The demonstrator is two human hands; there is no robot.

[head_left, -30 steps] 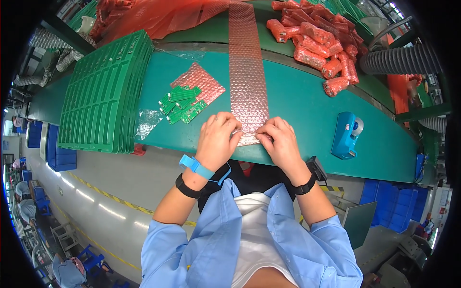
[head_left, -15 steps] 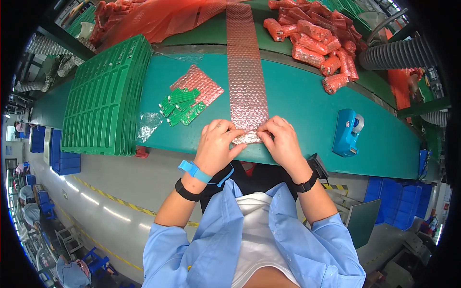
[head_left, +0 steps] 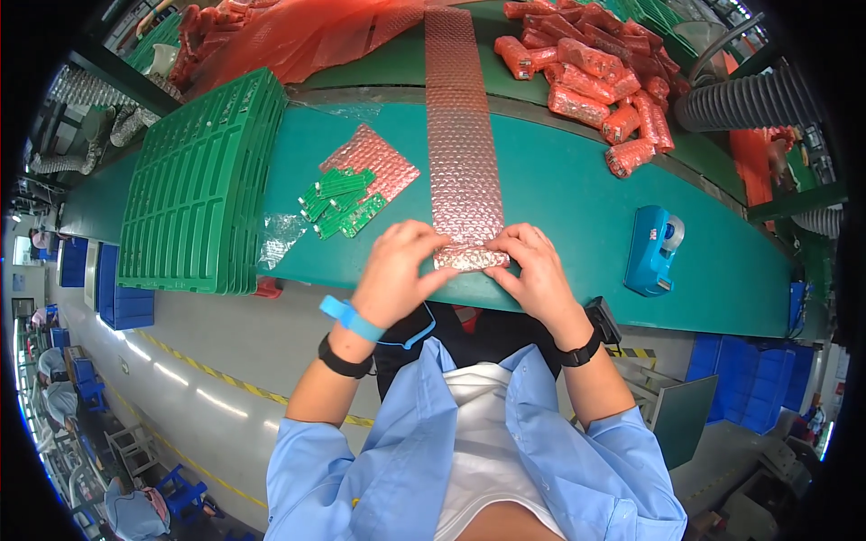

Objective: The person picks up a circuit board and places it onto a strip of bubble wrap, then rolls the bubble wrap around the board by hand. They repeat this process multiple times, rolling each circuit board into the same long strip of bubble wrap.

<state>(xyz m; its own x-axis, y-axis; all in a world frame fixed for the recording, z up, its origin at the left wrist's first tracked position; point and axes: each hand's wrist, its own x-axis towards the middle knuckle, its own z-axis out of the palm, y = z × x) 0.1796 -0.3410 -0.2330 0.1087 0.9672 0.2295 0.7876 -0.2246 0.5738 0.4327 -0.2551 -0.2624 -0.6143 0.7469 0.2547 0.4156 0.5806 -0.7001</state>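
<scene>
**Two Hands at the Folded End of a Bubble-Wrap Strip**

We see the left hand (head_left: 390,270) and the right hand (head_left: 538,275) set at opposite sides of one folded end (head_left: 471,260), each appearing to pinch it between thumb and fingers. Whether anything lies inside the fold, we cannot tell. The bubble-wrap strip (head_left: 465,144) runs from this end, near the worktable's (head_left: 559,207) front edge, straight away from the person and over the raised far surface.

We judge the fold to be the weak point: uneven pressure from the two hands could skew it, and a slackened pinch could let the springy wrap uncurl. A tug toward the body might drag the end over the edge.

To the left, we note loose circuit boards (head_left: 341,200) heaped partly on a pink bubble-wrap square (head_left: 388,167); a wide sweep of the left hand might scatter them. Beyond them stands a stack of green trays (head_left: 194,198). To the right sits a blue tape dispenser (head_left: 651,252), well apart from the hand; farther back lie red-wrapped bundles (head_left: 586,77).
</scene>
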